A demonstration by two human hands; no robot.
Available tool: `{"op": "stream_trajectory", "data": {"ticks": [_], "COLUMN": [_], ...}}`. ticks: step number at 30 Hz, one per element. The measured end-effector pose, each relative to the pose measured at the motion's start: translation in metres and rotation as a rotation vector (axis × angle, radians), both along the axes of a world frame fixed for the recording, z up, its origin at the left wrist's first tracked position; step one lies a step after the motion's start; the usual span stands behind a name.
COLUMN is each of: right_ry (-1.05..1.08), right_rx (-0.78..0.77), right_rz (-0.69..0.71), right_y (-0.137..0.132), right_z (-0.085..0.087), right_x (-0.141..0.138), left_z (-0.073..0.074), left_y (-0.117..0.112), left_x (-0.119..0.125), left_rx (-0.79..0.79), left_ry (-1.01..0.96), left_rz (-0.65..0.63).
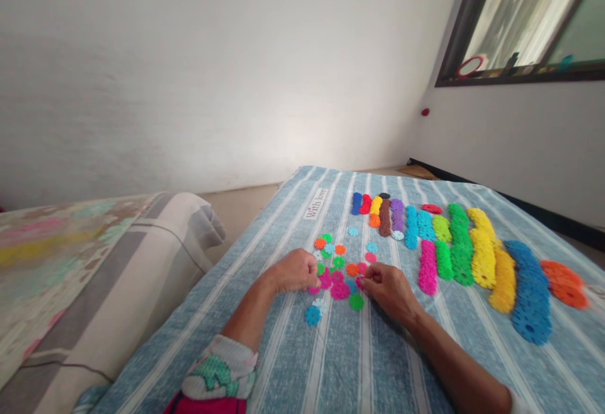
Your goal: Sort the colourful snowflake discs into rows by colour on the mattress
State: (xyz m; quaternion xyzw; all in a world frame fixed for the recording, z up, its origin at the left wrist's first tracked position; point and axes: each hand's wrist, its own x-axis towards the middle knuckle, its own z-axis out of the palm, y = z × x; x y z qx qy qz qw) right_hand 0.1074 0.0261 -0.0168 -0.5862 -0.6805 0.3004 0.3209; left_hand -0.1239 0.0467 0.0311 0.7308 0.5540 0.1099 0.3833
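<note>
Loose plastic snowflake discs in pink, green, orange and blue lie scattered between my hands, among them a large pink disc (339, 290) and a green disc (356, 302). My left hand (295, 270) is closed in a pinch at the left side of this scatter. A pink disc (314, 289) shows just under its fingertips; whether they grip it I cannot tell. On the opposite side, my right hand (388, 289) pinches a small pink disc (360, 282) between thumb and forefinger. Nearest to me lies a blue disc (312, 316), beside a pale one.
Discs sorted by colour lie in overlapping rows to the right, including a pink row (428, 269), a green row (460, 247) and a long blue row (530, 294). They rest on a striped blue cloth (265, 351). A cloth-covered surface (118, 275) stands at left.
</note>
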Motion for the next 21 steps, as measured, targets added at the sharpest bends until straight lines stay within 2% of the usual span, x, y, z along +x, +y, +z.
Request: {"op": "stream_trajectory", "data": {"ticks": [4,7,15,21], "right_ry": [0.335,0.482,0.655,0.684], "right_rx": [-0.137,-0.217,-0.271,-0.258], "right_rz": [0.114,0.151,0.175,0.131], "right_y": [-0.003,-0.006,-0.01,-0.01], "right_z": [0.0,0.004,0.007,0.01], "right_x": [-0.004,-0.009,-0.015,-0.014], "left_z": [-0.002,-0.002,-0.001,-0.004], "left_y": [-0.001,-0.003,-0.012,-0.014], "left_x": [0.005,0.013,0.039,0.045], "left_rx": [-0.026,-0.034,-0.096,-0.113], "left_ry": [-0.113,-0.192,-0.464,-0.534], "left_rz": [0.017,0.022,0.029,0.031]}}
